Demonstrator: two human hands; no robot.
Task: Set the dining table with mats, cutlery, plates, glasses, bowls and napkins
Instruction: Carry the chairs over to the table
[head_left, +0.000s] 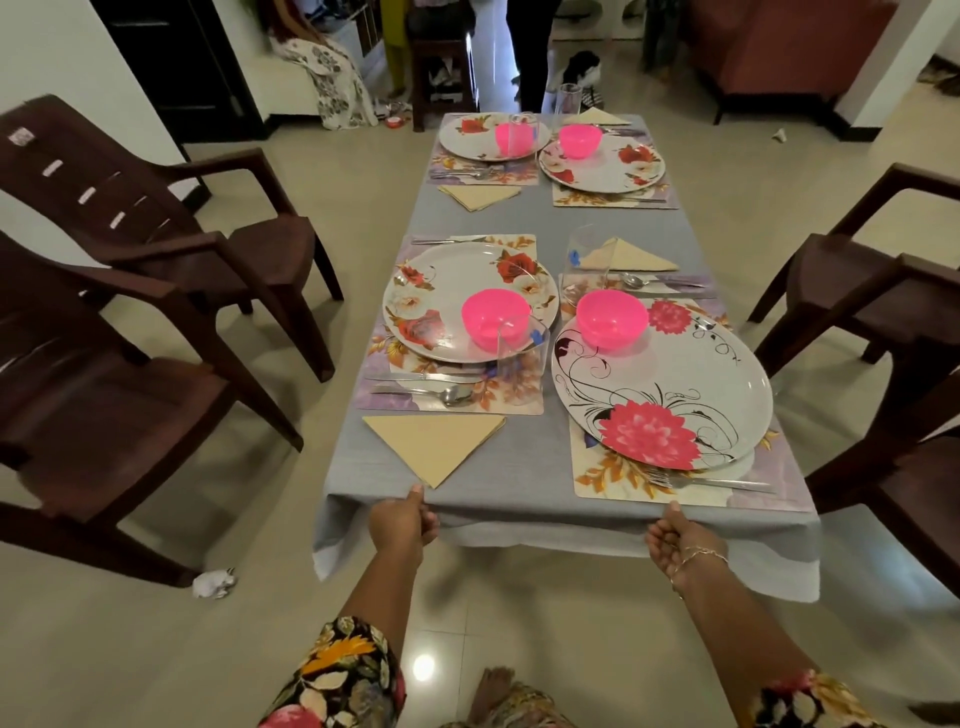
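Here, 2 brown moulded-plastic chairs (130, 395) stand left of the surface, draped in a smooth grey tablecloth (519, 467). The left grip (402, 522) curls round the cloth's near hem, thumb on top, just by a cream napkin (434, 447) folded into a triangle. Farther on, a floral rectangular mat (379, 402) carries metal cutlery (436, 395), a round rose-print plate (452, 275), a glossy pink bowl (496, 317) and a clear glass (524, 364). The right grip (675, 535), palm up, pinches the hem beside the near-right mat (613, 478).
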